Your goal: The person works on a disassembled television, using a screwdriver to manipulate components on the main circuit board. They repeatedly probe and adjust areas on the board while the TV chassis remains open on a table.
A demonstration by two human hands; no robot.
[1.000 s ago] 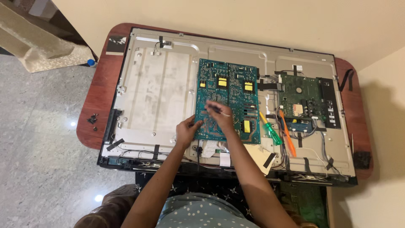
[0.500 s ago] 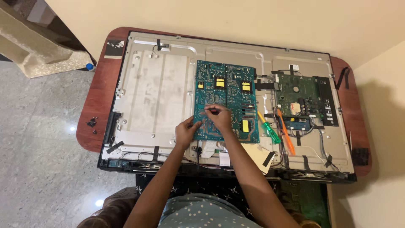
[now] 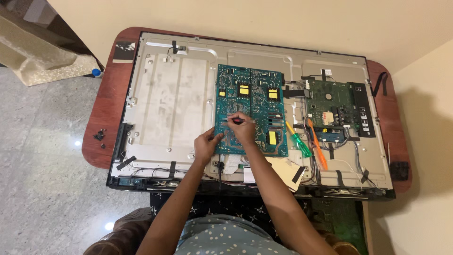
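While the opened flat-screen panel [image 3: 170, 108] is lying back-up across the reddish desk [image 3: 101, 113], the notes are running as follows.

Right hand [image 3: 243, 128]: fingers closing around a thin red-handled tool [image 3: 237, 121], at frame centre.
Tool axis: lying roughly left-right, tip pointing left onto the teal circuit board [image 3: 252, 94].
Left hand [image 3: 206, 144]: fingers curling over the board's lower left edge, steadying it; holding nothing else.
Key relation: the board is sitting directly under both hands, stretching up-frame from them; the right hand is nearer the contact spot.
Board position: centre of the panel, long axis running up-down.
Nearby: green screwdriver [image 3: 298, 141] and orange tool [image 3: 317, 148] lying just right of the board; smaller green board [image 3: 330, 101] further right.
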